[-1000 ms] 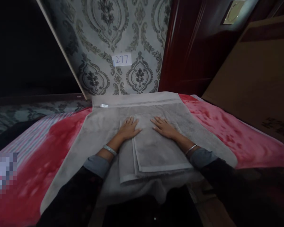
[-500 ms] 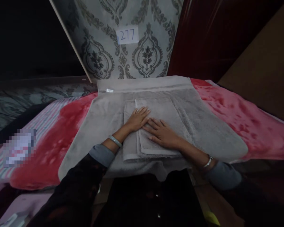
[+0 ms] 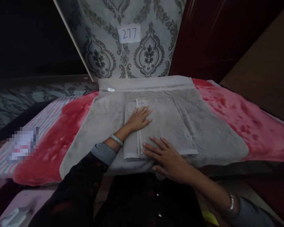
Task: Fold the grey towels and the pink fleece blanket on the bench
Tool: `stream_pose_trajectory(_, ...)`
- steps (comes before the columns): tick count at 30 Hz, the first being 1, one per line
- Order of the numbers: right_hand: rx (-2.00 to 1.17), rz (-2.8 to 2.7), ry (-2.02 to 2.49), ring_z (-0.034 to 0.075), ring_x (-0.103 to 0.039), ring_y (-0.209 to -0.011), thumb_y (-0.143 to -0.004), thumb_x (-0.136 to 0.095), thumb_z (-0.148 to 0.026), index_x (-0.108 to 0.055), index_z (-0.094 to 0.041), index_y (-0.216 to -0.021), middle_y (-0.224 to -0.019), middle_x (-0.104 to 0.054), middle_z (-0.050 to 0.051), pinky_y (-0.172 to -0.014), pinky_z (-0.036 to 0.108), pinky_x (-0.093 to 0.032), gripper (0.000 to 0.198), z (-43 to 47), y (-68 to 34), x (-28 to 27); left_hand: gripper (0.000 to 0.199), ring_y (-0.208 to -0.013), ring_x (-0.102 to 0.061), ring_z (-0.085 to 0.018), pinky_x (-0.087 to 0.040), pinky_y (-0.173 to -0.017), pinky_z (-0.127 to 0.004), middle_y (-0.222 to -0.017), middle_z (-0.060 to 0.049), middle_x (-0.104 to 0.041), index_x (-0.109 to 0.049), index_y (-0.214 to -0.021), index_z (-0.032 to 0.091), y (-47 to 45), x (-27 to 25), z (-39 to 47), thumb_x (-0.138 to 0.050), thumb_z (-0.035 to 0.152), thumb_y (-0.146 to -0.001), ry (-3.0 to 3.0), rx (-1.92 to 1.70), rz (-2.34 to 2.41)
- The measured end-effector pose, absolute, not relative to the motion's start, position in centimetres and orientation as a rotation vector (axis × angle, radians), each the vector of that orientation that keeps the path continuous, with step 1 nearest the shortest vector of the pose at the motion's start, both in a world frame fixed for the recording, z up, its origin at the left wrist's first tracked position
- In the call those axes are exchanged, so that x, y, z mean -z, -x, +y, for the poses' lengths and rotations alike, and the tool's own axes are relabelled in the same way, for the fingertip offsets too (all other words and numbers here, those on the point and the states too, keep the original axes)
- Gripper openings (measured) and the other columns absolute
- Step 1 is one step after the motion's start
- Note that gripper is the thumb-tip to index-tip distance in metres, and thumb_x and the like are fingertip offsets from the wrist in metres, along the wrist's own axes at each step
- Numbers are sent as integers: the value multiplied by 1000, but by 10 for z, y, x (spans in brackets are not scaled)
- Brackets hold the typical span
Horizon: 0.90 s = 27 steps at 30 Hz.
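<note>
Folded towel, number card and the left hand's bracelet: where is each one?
Folded towel [image 3: 164,124], head view, middle of its top layer.
Number card [image 3: 129,33], head view, centre, on the written 277.
Bracelet [image 3: 116,139], head view, middle of the band on the left wrist.

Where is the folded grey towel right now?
Centre of the head view, the folded grey towel lies on the spread grey towel, under the left hand and right hand.
</note>
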State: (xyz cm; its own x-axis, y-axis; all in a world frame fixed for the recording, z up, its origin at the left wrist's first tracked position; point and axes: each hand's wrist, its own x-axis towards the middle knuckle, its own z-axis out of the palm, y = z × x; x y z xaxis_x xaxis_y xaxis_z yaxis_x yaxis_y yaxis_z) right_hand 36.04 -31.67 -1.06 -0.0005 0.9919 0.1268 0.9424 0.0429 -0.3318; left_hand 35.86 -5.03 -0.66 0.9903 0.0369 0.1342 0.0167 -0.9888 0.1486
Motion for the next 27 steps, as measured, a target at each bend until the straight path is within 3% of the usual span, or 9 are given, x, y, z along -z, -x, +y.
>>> stream_pose_trajectory(7, -188, -1841, 1930, 24, -35, -146, -103, -44, -44, -41, -23, -153, -154, -46, 9, -121, 49, -28, 54, -296, -368, -3, 58, -153, -22, -26, -18, -124, -48, -163, -12, -32, -39, -152, 19, -356, 10, -52, -38, 44, -100, -2981, -345, 187)
stream_pose_trajectory(13, 0, -2037, 1978, 28, -22, -151, -97, -57, -39, -40, -18, -153, -160, -35, 11, -122, 53, -23, 63, -274, -342, 18, 58, -152, -24, -29, -19, -123, -48, -163, -16, -30, -38, -153, 16, -354, 9, -53, -37, 42, -101, -3024, -332, 243)
stream_pose_trajectory(20, -6, -2019, 1956, 22, -10, -154, -97, -57, -41, -35, -18, -155, -162, -32, 7, -126, 46, -15, 67, -289, -318, 32, 57, -152, -25, -29, -21, -122, -49, -163, -14, -31, -38, -153, 19, -357, 9, -50, -35, 42, -101, -3056, -336, 248)
stream_pose_trajectory(23, -31, -2047, 1902, 21, -12, -153, -99, -53, -47, -36, -18, -155, -161, -34, 6, -126, 43, -14, 65, -294, -315, 28, 58, -151, -26, -30, -22, -122, -49, -163, -15, -31, -38, -153, 18, -358, 8, -48, -35, 41, -100, -3075, -340, 251)
stream_pose_trajectory(27, 6, -1991, 1839, 16, -30, -148, -104, -42, -47, -39, -22, -153, -155, -46, 4, -124, 37, -21, 56, -307, -337, 6, 58, -151, -26, -30, -22, -122, -49, -162, -16, -31, -39, -153, 17, -360, 5, -47, -33, 40, -100, -3102, -330, 262)
